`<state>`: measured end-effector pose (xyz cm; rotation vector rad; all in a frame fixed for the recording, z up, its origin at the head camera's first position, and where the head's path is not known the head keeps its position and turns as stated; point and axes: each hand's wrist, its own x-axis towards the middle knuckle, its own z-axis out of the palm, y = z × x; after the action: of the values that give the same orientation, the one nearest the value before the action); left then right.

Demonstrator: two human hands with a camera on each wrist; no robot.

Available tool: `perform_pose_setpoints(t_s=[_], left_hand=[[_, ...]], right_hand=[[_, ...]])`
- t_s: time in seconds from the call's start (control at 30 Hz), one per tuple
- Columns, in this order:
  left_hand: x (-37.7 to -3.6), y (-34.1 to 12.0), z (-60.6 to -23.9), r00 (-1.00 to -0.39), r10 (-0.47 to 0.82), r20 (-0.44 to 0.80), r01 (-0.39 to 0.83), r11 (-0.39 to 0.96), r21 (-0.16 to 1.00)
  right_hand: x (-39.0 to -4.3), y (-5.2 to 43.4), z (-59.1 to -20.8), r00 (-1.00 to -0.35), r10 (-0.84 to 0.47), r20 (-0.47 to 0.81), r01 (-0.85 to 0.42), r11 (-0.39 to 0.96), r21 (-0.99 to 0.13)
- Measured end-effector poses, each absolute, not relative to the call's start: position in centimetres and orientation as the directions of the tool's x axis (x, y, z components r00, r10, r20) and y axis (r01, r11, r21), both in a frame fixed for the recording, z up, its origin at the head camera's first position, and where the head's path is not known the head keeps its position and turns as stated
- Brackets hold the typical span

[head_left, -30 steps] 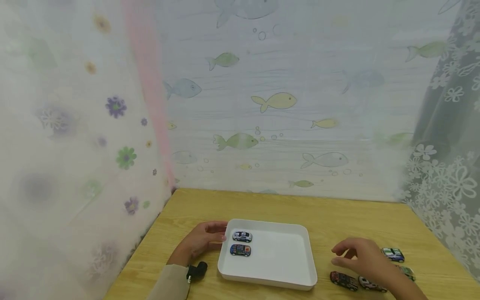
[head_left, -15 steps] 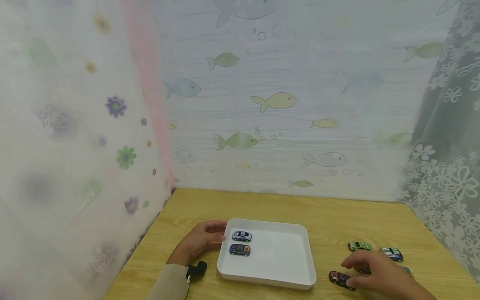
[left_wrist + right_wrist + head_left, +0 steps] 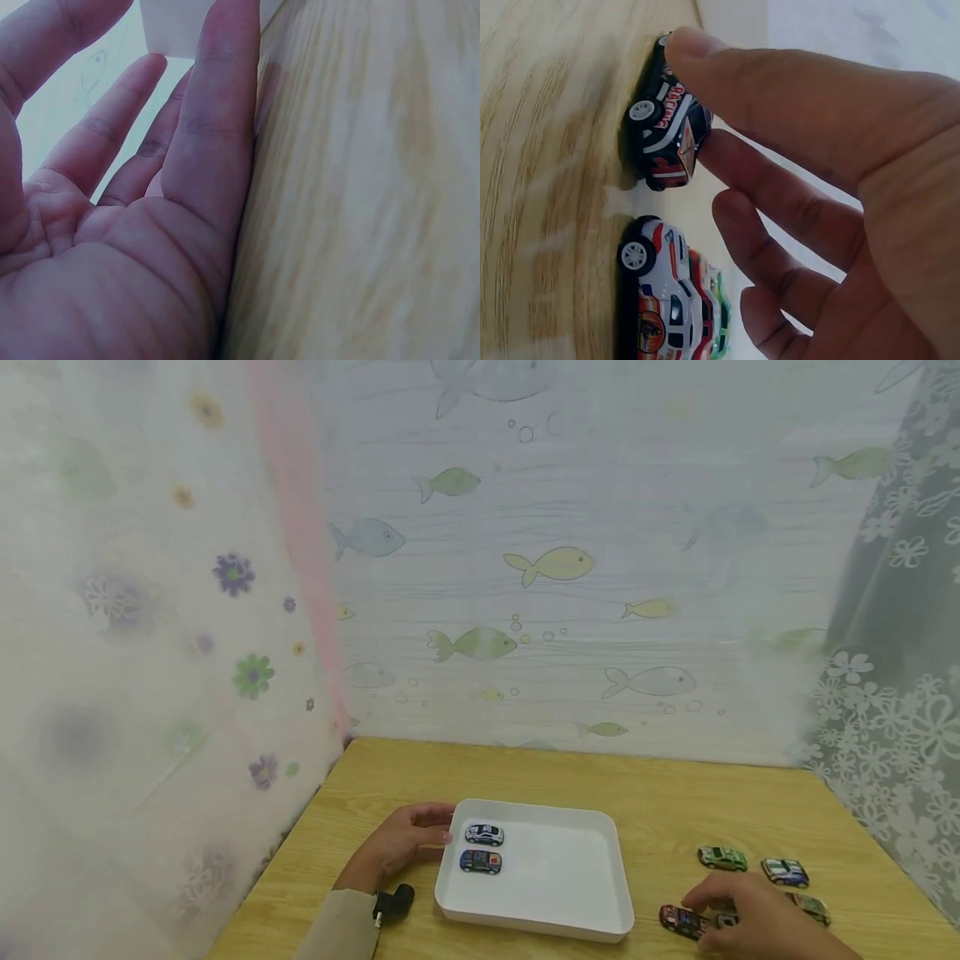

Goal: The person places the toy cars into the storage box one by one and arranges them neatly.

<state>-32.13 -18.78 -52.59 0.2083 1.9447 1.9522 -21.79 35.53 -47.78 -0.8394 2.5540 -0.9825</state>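
Your right hand [image 3: 759, 917] has moved lower, pinching the glossy red-and-black toy car [image 3: 678, 922] at nine o'clock, its long axis ten-to-four.

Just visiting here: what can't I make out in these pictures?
Right wrist: one end of the white car, cut off by the bottom edge.
Head: most of the white car, hidden by the right hand.
Head: markings on the blue car in the tray, too small.
Left wrist: most of the tray, cut off by the top edge.

The cars [image 3: 667, 135] look glossy, the tray [image 3: 558, 877] smooth plastic, the tabletop [image 3: 675, 789] grained wood.
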Motion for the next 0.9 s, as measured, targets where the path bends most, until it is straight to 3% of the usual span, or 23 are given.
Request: perform_pose_setpoints(t_s=[0.9], left_hand=[[-32.2,-18.8,-52.6,-0.918,0.368,-0.149,-0.151,0.023,0.988]], right_hand=[[-22.4,33.6,-48.1,-0.883,-0.438,-0.169,-0.233,0.721,-0.652]])
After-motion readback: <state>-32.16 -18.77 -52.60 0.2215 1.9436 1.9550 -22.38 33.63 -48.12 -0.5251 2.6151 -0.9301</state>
